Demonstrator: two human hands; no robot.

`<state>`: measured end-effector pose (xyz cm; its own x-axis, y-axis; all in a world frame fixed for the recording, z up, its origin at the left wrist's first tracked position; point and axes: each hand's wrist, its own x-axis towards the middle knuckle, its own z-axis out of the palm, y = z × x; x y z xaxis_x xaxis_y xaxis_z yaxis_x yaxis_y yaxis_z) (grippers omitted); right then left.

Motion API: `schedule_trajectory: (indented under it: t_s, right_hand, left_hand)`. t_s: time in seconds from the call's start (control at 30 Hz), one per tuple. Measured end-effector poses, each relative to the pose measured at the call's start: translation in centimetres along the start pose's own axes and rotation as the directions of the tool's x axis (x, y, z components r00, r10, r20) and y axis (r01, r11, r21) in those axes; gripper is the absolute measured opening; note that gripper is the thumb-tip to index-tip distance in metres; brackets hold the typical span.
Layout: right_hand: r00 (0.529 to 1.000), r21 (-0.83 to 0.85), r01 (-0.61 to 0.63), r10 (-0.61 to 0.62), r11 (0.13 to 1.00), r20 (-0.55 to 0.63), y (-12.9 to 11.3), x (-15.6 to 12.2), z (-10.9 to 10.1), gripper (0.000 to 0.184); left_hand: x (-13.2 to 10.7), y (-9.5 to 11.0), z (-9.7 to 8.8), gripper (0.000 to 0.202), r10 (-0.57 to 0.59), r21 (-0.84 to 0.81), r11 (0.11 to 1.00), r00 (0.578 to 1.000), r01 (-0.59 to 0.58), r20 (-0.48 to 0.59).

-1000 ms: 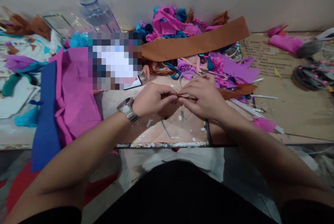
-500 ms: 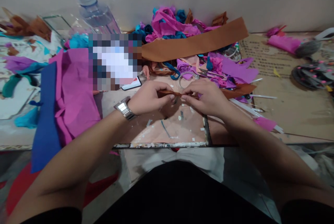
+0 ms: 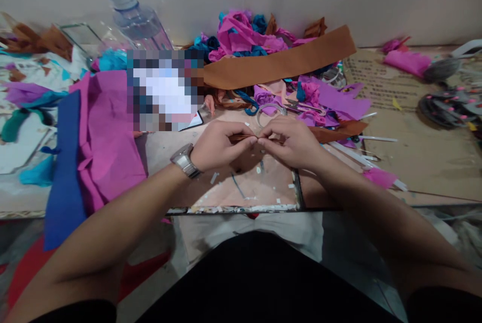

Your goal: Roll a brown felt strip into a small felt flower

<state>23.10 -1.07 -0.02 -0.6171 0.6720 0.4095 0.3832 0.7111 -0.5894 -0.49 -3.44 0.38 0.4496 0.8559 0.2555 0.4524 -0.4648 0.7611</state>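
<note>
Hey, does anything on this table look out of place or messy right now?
Mostly the blue sheet: at the left, its lower end hangs past the front edge of the table, as if it could slip. Small white scraps also lie scattered loose near the left hand.

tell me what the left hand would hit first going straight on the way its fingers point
Most likely the right hand: the left hand points straight at it, both pinching a thin brown strip close together; whether they touch is unclear.

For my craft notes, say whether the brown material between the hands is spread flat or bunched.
Bunched: the brown material shows as a narrow, creased strip pinched by the left hand and the right hand.
</note>
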Motion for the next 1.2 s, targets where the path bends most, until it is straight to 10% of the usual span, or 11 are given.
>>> schedule_trajectory:
  t_s: [0.37, 0.6, 0.77, 0.97, 1.2]
  right_hand:
    - [0.986, -0.162, 0.144, -0.154, 0.976, -0.055, 0.3, -0.5, 0.2, 0.010]
    - [0.988, -0.204, 0.141, -0.150, 0.969, -0.033, 0.4, -0.7, -0.1, 0.011]
    - [0.992, -0.235, 0.109, -0.120, 0.966, -0.031, 0.0, -0.4, 0.0, 0.011]
    - [0.996, -0.140, 0.024, -0.035, 0.990, -0.079, -0.4, -0.2, 0.1, 0.014]
    - [0.993, 0.148, -0.097, 0.105, 0.984, -0.046, -0.6, 0.0, 0.0, 0.006]
  left_hand:
    - [0.3, 0.4, 0.3, 0.035, -0.395, -0.516, 0.732, 0.894, 0.445, 0.212]
    - [0.3, 0.3, 0.3, 0.028, -0.403, -0.604, 0.631, 0.871, 0.487, 0.282]
    - [0.2, 0.4, 0.2, 0.034, -0.361, -0.474, 0.778, 0.911, 0.412, 0.199]
    - [-0.1, 0.4, 0.3, 0.030, -0.057, -0.066, 0.996, 0.998, 0.056, -0.021]
    - [-0.3, -0.5, 0.5, 0.025, 0.254, 0.357, 0.908, 0.966, -0.220, -0.050]
